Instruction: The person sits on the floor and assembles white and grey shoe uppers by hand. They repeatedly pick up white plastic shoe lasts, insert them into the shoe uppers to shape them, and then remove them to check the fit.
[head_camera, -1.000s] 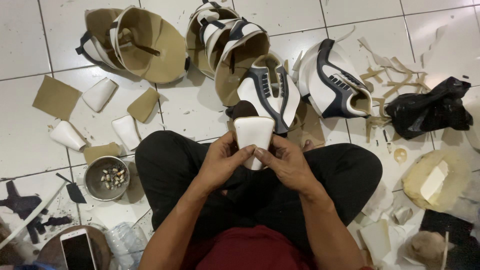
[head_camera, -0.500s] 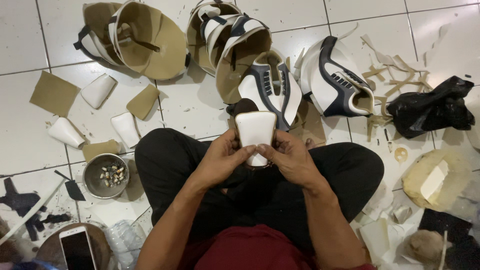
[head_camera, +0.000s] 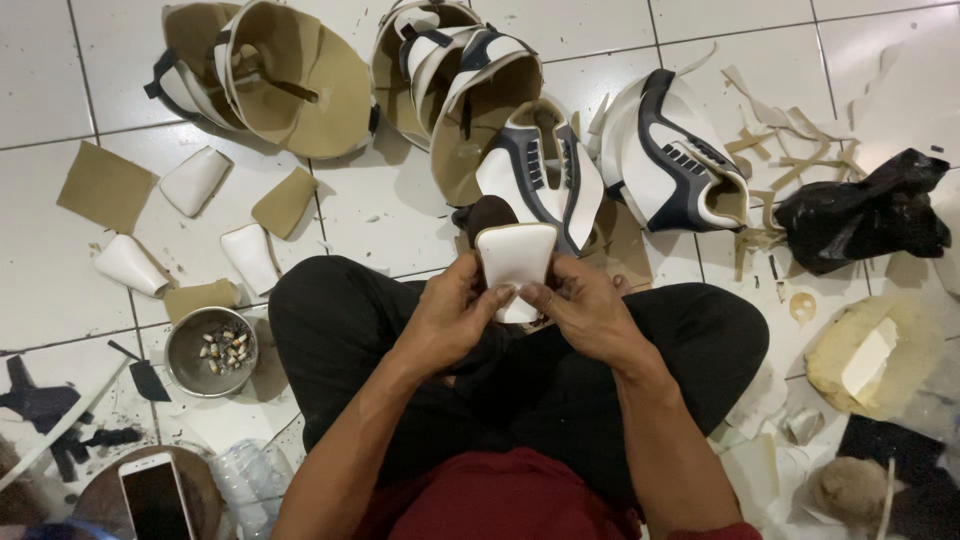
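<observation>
I sit cross-legged on a white tiled floor. Both hands hold one small white shoe piece (head_camera: 515, 253) with rounded corners, upright in front of me over my lap. My left hand (head_camera: 452, 313) grips its lower left edge, thumb on the front. My right hand (head_camera: 577, 305) grips its lower right edge. A dark brown piece (head_camera: 490, 213) shows just behind the white one. Straight beyond lies a white and navy shoe upper (head_camera: 540, 175).
Several unfinished shoe uppers (head_camera: 270, 75) lie across the far floor, one (head_camera: 668, 155) at the right. Tan and white cut pieces (head_camera: 195, 180) lie at the left. A metal bowl (head_camera: 210, 352), a phone (head_camera: 157, 495), a black bag (head_camera: 865, 210) and scraps surround me.
The white piece has stayed between my hands with only a slight shift; my fingers have moved a little along its lower edge.
</observation>
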